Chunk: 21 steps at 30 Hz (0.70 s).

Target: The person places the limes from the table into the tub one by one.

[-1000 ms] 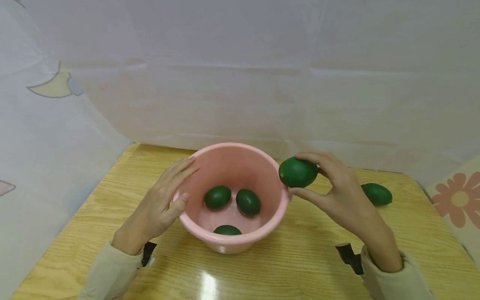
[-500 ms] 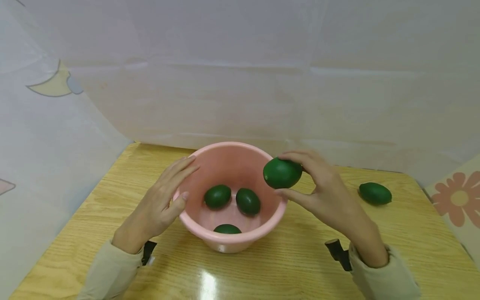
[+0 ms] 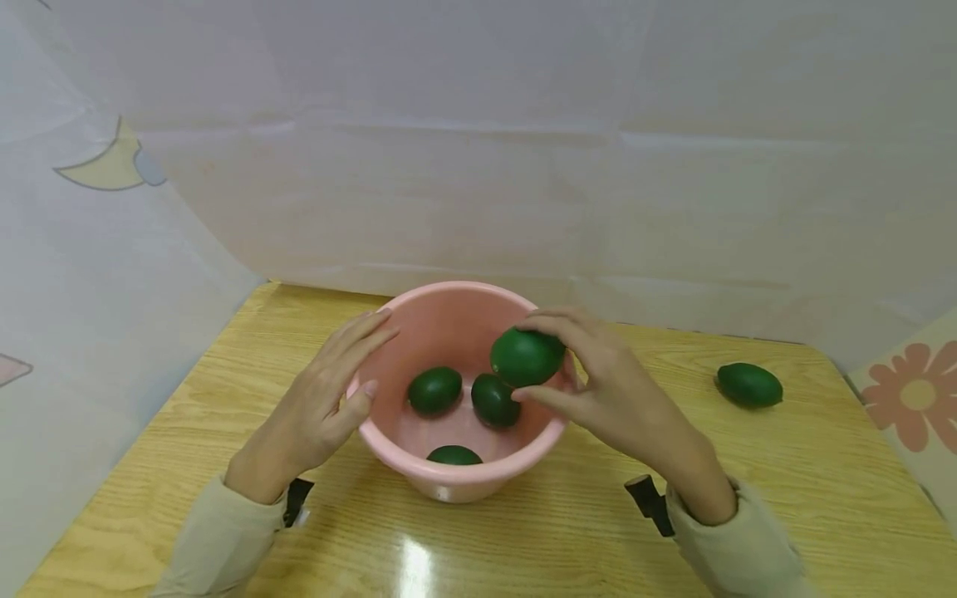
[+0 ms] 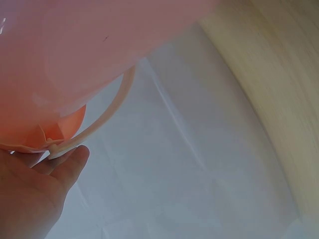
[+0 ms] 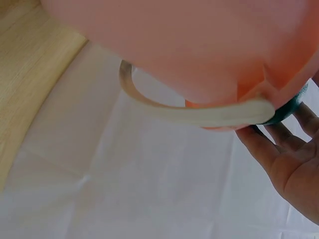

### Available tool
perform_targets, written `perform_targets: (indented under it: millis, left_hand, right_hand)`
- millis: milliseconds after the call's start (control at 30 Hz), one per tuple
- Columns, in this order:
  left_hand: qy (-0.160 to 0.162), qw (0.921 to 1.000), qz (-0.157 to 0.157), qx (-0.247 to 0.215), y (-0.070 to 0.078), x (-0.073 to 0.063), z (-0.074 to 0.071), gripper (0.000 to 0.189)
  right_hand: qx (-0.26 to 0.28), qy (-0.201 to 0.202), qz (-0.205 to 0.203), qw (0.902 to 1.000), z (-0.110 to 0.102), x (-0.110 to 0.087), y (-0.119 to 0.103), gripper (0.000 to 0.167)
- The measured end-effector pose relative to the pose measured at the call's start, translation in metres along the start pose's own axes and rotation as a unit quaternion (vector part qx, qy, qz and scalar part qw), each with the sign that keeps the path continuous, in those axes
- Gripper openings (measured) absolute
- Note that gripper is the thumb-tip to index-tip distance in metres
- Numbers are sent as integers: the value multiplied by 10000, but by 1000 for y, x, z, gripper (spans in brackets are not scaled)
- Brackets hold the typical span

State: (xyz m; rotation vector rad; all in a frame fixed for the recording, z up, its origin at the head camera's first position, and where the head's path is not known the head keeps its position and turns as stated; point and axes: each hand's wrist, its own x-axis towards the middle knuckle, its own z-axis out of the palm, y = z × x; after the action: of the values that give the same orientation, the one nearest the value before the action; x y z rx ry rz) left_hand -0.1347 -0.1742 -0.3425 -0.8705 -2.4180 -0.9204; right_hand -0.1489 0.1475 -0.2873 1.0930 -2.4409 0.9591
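In the head view, a pink plastic bucket [image 3: 461,473] stands on the table. My left hand [image 3: 306,407] rests at its left rim, fingers fairly straight over the edge; the left wrist view shows those fingertips by the pale handle [image 4: 107,112]. My right hand [image 3: 598,386] pinches a smooth green oval fruit [image 3: 527,357] between thumb and fingers, above the bucket's right inside. Three similar fruits lie within: a left fruit [image 3: 434,391], a right fruit [image 3: 493,400] partly covered by the held one, and a near fruit [image 3: 453,454] partly hidden by the rim.
Another green fruit [image 3: 749,385] lies on the wooden table [image 3: 598,531], right of the bucket. A pale sheet [image 3: 449,166] hangs behind the table. Dark devices, such as the right wrist camera [image 3: 649,505], sit at both sleeves.
My right hand has carried the held fruit leftward from beside the bucket's right rim to over its inside. The left hand and the bucket have stayed in place.
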Motion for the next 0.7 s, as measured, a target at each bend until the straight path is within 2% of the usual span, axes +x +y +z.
perform_targets:
  millis: [367, 700]
  left_hand:
    - [-35, 10000, -54, 27, 1, 0, -1, 57]
    - [25, 10000, -6, 76, 2, 0, -1, 57]
  right_hand:
    - [119, -195, 114, 9997, 11, 8, -6, 62]
    - [293, -673, 307, 9968, 19, 16, -11, 61]
